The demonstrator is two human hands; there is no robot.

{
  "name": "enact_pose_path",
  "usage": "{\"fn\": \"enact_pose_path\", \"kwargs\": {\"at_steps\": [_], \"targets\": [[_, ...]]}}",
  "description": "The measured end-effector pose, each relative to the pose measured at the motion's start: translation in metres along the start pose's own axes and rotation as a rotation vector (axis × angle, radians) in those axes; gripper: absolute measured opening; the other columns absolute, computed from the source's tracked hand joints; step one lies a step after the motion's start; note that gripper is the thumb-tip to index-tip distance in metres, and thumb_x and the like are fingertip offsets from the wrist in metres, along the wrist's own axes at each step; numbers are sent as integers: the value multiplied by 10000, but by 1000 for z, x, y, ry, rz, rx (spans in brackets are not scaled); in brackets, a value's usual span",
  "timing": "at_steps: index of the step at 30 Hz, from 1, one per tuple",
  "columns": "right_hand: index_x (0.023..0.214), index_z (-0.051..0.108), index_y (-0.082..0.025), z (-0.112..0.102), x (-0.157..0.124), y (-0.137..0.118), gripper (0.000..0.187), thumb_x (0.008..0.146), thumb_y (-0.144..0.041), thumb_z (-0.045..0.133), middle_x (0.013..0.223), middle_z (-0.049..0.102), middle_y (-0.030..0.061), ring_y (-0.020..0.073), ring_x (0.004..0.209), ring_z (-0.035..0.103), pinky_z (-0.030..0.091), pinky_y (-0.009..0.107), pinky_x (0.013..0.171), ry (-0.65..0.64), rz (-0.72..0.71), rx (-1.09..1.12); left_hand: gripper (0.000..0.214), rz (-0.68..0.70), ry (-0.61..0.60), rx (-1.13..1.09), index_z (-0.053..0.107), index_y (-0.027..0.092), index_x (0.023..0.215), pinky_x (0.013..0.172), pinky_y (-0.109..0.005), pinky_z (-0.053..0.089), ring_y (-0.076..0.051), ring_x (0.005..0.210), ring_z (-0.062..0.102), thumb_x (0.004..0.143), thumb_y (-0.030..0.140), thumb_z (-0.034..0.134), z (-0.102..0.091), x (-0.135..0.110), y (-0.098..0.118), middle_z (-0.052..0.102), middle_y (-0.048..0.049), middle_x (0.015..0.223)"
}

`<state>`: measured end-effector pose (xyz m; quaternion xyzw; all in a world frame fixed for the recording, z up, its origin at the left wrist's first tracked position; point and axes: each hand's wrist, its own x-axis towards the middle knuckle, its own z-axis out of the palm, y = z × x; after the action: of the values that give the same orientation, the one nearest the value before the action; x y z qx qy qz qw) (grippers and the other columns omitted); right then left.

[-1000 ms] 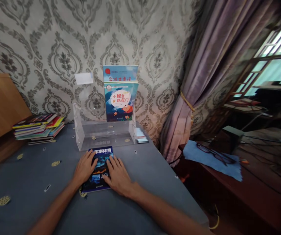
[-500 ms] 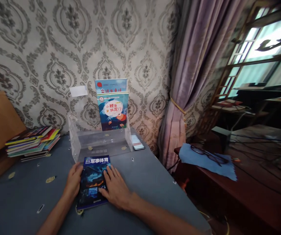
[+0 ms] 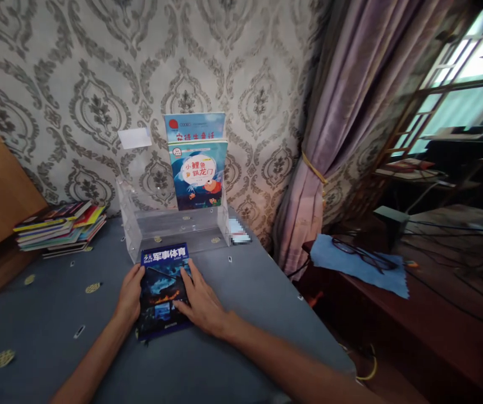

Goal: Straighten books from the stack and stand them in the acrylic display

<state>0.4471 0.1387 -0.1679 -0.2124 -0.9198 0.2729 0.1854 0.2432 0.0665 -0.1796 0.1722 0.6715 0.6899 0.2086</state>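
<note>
A dark blue book (image 3: 163, 286) with white lettering across its top is between my hands in front of the stand, cover facing up. My left hand (image 3: 131, 294) grips its left edge, fingers partly hidden beneath. Along the right edge lies my right hand (image 3: 203, 300), its thumb on the cover and its fingers bent at the side. Just beyond the book stands a clear plastic display rack (image 3: 174, 227). Two books are upright at the rack's right: a blue one with a fish picture (image 3: 199, 179) in front, and a light blue one with red lettering (image 3: 195, 123) behind.
A pile of books (image 3: 62, 227) lies on the left of the blue-covered table (image 3: 106, 348), near a wooden panel (image 3: 5, 191). A phone-like object (image 3: 239, 231) sits right of the rack. Eyeglasses (image 3: 363, 255) rest on a blue cloth (image 3: 321, 261) on the dark red table.
The view has tilted down and shifted slightly. My right hand has moved from lying across the cover to gripping the book's right edge. My left hand still holds the left edge.
</note>
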Motion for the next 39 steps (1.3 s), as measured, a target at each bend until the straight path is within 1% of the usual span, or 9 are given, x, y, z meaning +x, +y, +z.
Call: {"fn": "enact_pose_path", "kwargs": {"at_steps": [2,5,8,10,13,16,21,25,39], "targets": [[1577,191,-121,5,2,5,877,862,-316,660,1662,28,207,330,1523,180,304,483,1206,22,39,107,210,-22,15,-13,693,219,1010,926,-380,559,-217,1030,692,846,320,609,1,-2,4,750,-34,1073],[1580,177,-131,14,9,17,948,805,-290,700,1614,250,202,317,1485,286,308,500,1195,120,100,313,184,-80,64,-43,689,213,1012,980,-365,530,-203,1085,671,849,261,617,3,-6,9,740,-35,1107],[1510,364,-163,19,17,28,809,794,-320,707,1363,593,154,314,1296,532,415,513,1101,189,179,615,158,-153,95,-124,687,196,993,1019,-328,498,-173,1077,669,843,214,643,5,-10,14,737,-35,1097],[1353,550,-188,18,20,31,590,813,-382,686,1142,709,97,284,1096,653,505,467,979,149,185,865,145,-189,83,-174,688,187,990,1009,-305,501,-152,1028,682,855,199,635,7,-13,17,741,-32,1063],[1065,682,-192,12,21,30,372,806,-458,689,909,733,31,218,862,691,538,362,825,64,167,1157,151,-247,-16,-253,684,175,996,928,-314,552,-152,918,711,880,183,588,8,-20,24,750,-36,976],[963,685,-199,6,20,27,341,764,-471,737,806,709,-6,173,755,663,511,291,737,80,201,1267,190,-268,-166,-290,678,175,1026,843,-346,594,-191,858,733,845,205,625,8,-28,32,760,-42,919],[988,670,-218,1,21,29,334,782,-477,719,802,697,-17,168,751,648,495,267,705,187,193,1233,544,-217,-430,-232,617,190,1157,831,-393,604,-269,948,731,672,335,816,7,-39,33,756,-67,1066],[1020,660,-232,-3,23,32,327,825,-494,670,862,707,-3,195,836,665,517,299,770,266,121,1163,738,-93,-531,-136,553,184,1234,897,-399,579,-313,1099,681,596,369,874,6,-39,26,701,-106,1231],[1132,634,-188,-30,17,22,292,996,-371,452,982,668,38,182,920,616,474,288,845,487,-156,632,693,464,-342,129,475,198,1334,1116,-466,412,-291,1268,554,737,423,746,19,-25,21,604,-104,1305]]}}
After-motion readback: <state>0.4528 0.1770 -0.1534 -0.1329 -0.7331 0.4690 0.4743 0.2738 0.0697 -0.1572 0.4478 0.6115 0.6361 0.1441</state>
